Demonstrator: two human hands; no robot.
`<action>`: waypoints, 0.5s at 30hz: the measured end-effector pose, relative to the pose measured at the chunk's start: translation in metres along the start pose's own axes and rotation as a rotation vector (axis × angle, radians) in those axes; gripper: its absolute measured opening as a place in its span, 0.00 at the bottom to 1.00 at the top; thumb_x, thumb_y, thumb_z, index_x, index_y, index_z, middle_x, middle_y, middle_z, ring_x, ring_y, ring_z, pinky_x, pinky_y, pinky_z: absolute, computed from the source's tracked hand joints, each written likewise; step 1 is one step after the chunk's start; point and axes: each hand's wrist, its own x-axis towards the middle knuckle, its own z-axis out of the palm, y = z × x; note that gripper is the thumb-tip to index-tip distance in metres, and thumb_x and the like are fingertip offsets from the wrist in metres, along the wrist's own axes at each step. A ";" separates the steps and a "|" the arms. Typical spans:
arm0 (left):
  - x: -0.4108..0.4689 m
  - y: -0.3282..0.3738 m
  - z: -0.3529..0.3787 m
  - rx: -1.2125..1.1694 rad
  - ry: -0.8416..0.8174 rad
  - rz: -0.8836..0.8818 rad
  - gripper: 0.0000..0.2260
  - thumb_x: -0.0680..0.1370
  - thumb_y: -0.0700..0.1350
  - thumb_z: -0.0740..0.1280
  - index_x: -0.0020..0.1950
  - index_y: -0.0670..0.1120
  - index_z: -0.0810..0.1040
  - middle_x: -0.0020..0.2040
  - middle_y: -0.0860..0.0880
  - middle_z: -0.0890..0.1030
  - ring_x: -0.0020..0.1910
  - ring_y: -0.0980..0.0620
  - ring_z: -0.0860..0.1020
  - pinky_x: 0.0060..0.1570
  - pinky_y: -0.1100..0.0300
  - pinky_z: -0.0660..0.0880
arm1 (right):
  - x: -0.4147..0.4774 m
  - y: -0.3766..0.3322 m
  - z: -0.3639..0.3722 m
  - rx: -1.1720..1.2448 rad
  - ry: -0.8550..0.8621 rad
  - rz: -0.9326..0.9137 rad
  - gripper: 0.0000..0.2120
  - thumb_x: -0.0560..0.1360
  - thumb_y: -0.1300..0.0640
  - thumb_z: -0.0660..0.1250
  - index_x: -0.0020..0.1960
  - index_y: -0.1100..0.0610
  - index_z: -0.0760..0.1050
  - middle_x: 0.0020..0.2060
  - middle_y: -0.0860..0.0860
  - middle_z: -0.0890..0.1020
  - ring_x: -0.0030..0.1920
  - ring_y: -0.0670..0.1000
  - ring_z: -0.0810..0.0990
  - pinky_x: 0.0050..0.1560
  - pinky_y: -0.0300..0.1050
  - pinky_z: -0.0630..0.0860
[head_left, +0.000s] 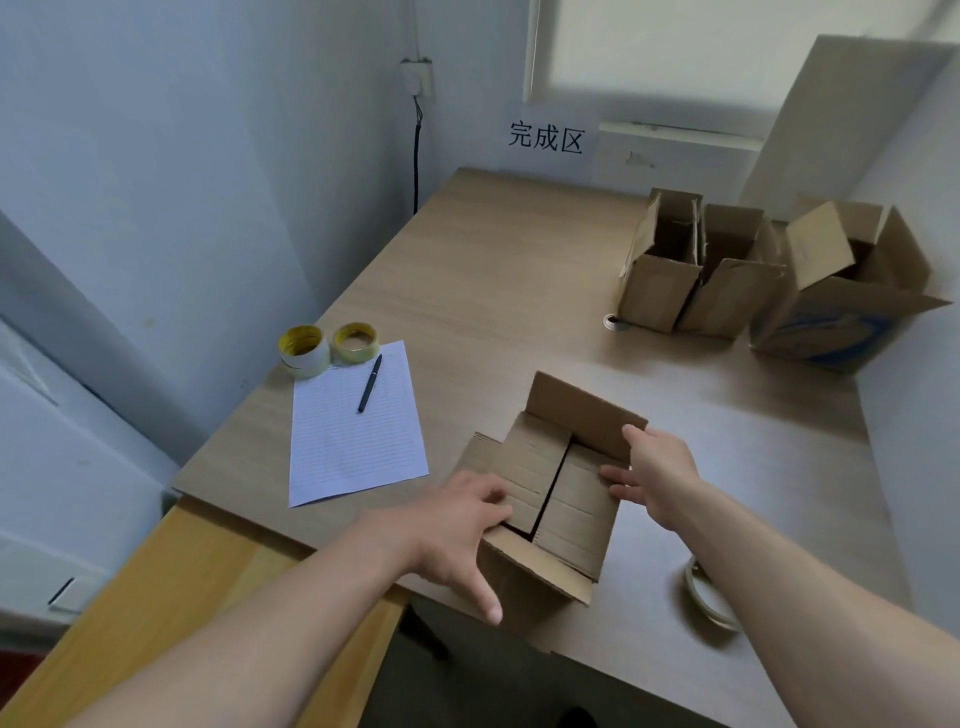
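A small brown cardboard box (550, 499) stands on the wooden table (493, 270) near its front edge. Its two inner flaps are folded down and its far flap stands upright. My left hand (462, 535) grips the box's near left corner, fingers curled on top of the left flap and thumb down the outer side. My right hand (654, 473) is at the right side, its thumb pressing on the right inner flap and its fingers touching the upright far flap.
A lined sheet (353, 441) with a black pen (370, 383) lies to the left, with two tape rolls (327, 347) behind it. Three open cardboard boxes (727, 270) stand at the back right. Another tape roll (706, 603) lies by my right forearm.
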 end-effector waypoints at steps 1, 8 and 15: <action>0.004 -0.001 0.003 0.018 0.040 -0.003 0.42 0.67 0.65 0.74 0.75 0.48 0.66 0.76 0.54 0.57 0.75 0.52 0.53 0.75 0.50 0.59 | 0.002 0.004 -0.002 0.016 0.010 0.003 0.20 0.82 0.53 0.59 0.73 0.56 0.66 0.64 0.50 0.71 0.47 0.58 0.84 0.53 0.56 0.81; 0.045 0.002 -0.005 -0.349 0.348 -0.207 0.26 0.68 0.57 0.77 0.62 0.51 0.77 0.57 0.53 0.78 0.55 0.52 0.75 0.55 0.57 0.75 | 0.006 0.009 0.001 -0.170 -0.038 -0.150 0.29 0.77 0.36 0.62 0.43 0.62 0.83 0.49 0.54 0.82 0.51 0.55 0.79 0.57 0.59 0.79; 0.073 -0.004 0.016 -0.532 0.492 -0.410 0.48 0.65 0.58 0.79 0.76 0.53 0.54 0.71 0.48 0.65 0.66 0.46 0.72 0.62 0.53 0.71 | -0.007 0.014 -0.005 -0.923 -0.119 -0.404 0.14 0.73 0.37 0.67 0.45 0.47 0.80 0.44 0.42 0.80 0.48 0.49 0.78 0.45 0.46 0.74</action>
